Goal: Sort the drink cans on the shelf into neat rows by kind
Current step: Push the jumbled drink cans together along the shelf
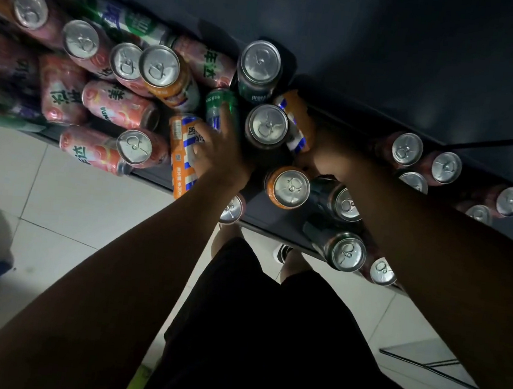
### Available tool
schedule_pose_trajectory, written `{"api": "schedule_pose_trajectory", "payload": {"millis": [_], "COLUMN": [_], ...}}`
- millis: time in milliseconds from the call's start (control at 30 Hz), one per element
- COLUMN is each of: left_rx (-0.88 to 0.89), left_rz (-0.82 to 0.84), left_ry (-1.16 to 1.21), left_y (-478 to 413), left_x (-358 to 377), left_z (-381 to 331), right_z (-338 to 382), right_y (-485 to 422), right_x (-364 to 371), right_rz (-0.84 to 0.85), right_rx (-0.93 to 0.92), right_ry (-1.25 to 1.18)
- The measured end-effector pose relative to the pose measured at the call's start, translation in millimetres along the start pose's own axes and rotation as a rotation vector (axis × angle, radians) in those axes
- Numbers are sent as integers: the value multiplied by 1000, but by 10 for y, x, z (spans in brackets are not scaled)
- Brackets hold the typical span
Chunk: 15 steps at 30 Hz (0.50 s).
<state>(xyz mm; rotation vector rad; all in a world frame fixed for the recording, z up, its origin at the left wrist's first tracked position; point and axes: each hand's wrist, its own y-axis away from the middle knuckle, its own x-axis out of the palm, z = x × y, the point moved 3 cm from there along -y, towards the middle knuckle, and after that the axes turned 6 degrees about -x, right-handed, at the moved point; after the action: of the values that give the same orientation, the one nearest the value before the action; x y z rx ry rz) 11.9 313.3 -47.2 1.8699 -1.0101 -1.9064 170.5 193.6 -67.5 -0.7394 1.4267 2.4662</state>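
A dark shelf (265,217) carries a jumble of drink cans. My left hand (218,149) lies over an orange can lying on its side (181,154), fingers also reaching a green can (216,107). My right hand (323,150) is wrapped around another orange-and-blue can (298,119) behind an upright dark can (266,125). Pink cans (112,106) lie tumbled at the left. Several pink cans (407,149) stand upright at the right. Dark cans (342,251) and an upright orange can (290,187) sit near the front edge.
The shelf's front edge (155,180) runs diagonally across the view, with pale floor tiles (57,205) below it. A dark back wall (390,50) rises behind the cans. My dark shorts and a shoe (284,252) are under the shelf edge.
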Motion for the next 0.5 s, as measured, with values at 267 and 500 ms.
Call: {"api": "schedule_pose_trajectory", "payload": {"millis": [267,500], "left_rx": [52,56], "left_rz": [-67,-107], "left_ry": [131,142], "left_y": [320,453], "left_x": [-475,-821], "left_z": [83,39], "right_z": [212,299], "right_y": [322,545], "right_x": [-349,-591], "right_rz": [-96,-324], "right_rx": [-44,62], "right_ry": [42,-1]}}
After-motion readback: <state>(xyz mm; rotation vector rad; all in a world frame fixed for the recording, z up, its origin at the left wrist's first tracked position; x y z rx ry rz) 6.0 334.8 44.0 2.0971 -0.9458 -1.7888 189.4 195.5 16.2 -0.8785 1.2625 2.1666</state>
